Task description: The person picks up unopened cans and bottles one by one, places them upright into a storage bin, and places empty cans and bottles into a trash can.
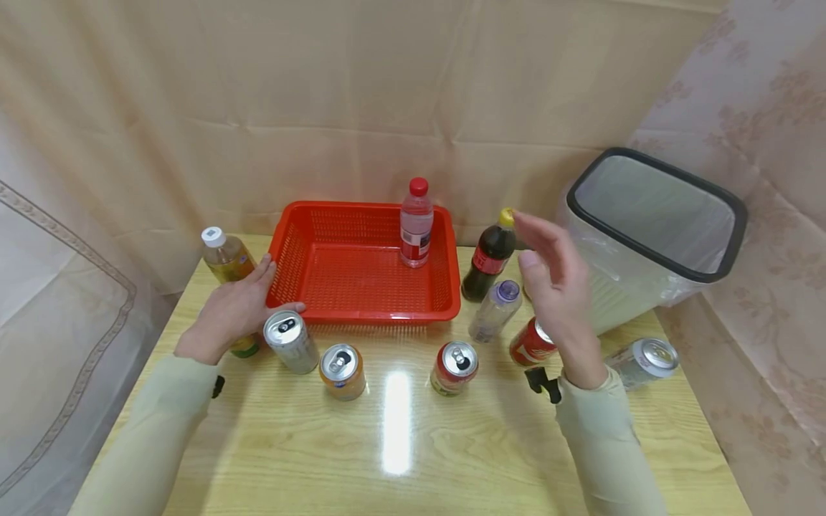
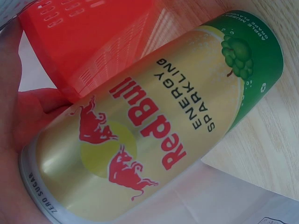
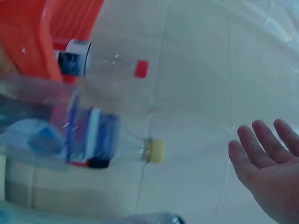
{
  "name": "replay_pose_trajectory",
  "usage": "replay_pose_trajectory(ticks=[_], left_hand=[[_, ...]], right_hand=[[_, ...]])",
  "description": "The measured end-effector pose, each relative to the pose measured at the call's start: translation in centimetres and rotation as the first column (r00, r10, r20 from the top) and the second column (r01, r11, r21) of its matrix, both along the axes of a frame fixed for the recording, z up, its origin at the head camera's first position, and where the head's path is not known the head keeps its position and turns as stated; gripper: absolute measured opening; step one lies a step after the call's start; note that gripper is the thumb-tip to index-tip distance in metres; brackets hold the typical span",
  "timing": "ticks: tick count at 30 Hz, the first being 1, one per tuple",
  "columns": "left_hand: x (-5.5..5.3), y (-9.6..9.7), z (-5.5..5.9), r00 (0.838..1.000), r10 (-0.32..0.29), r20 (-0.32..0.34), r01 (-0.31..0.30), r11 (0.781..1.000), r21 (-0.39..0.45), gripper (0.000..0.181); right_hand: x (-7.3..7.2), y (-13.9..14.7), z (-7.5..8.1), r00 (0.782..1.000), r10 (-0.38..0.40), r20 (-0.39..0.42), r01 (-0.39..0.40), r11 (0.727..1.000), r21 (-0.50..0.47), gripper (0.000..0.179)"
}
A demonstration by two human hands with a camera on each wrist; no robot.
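Note:
My left hand [image 1: 235, 308] lies with its fingers extended at the left rim of a red plastic basket [image 1: 368, 317]. Beneath that hand is a gold and green Red Bull can [image 2: 149, 116], mostly hidden in the head view; the left wrist view shows its whole label. A bottle of yellowish drink with a white cap [image 1: 226, 254] stands just beyond. Inside the basket, at its right end, is a clear bottle with a red cap [image 1: 416, 226]. My right hand [image 1: 558, 287] is raised, holding nothing, its fingers near the yellow cap of a cola bottle [image 1: 487, 261].
A lined bin [image 1: 619, 265] with a black rim stands at the back right. In front of the basket are a silver can [image 1: 293, 344], an orange can [image 1: 343, 373] and a red can [image 1: 454, 369]. A clear bottle [image 1: 493, 312], a Coca-Cola can [image 1: 530, 344] and another can [image 1: 642, 363] stand rightward.

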State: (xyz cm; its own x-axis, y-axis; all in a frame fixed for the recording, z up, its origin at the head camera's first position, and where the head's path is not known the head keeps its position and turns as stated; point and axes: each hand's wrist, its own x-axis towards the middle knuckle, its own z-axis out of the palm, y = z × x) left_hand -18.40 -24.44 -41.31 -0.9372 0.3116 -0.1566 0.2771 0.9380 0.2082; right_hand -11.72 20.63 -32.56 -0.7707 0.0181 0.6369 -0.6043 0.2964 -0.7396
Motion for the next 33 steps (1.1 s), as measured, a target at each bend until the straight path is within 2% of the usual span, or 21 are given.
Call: replay_pose_trajectory(ticks=[8, 13, 16, 22, 27, 33], left_hand=[[0.1, -0.1, 0.0, 1.0, -0.003, -0.011, 0.003, 1.0, -0.006, 0.114], [0.1, 0.0, -0.1, 1.0, -0.003, -0.015, 0.003, 1.0, -0.006, 0.118], [0.1, 0.0, -0.1, 1.0, -0.001, -0.013, 0.001, 1.0, -0.005, 0.117], [0.1, 0.0, 0.1, 1.0, 0.002, 0.002, -0.002, 1.0, -0.002, 0.117], [0.1, 0.0, 0.1, 1.0, 0.001, -0.001, -0.001, 1.0, -0.004, 0.12], [0.1, 0.1, 0.1, 1.0, 0.004, 0.0, -0.004, 1.0, 0.001, 0.118]], right_hand=[[-0.1, 1.7, -1.7, 0.998, -0.057, 0.021, 0.056, 0.998, 0.011, 0.04], [-0.9, 2.5, -2.5, 0.985, -0.129, 0.113, 0.122, 0.99, 0.07, 0.045], [-1.8, 3.1, -2.8, 0.96, -0.167, 0.225, 0.14, 0.981, 0.132, 0.055], [-3.9, 3.8, -2.9, 0.882, -0.204, 0.425, 0.081, 0.954, 0.29, 0.081], [-5.4, 3.8, -3.1, 0.823, -0.211, 0.528, 0.027, 0.942, 0.334, 0.093], [-7.2, 3.9, -3.6, 0.776, -0.195, 0.599, -0.024, 0.941, 0.338, 0.103]])
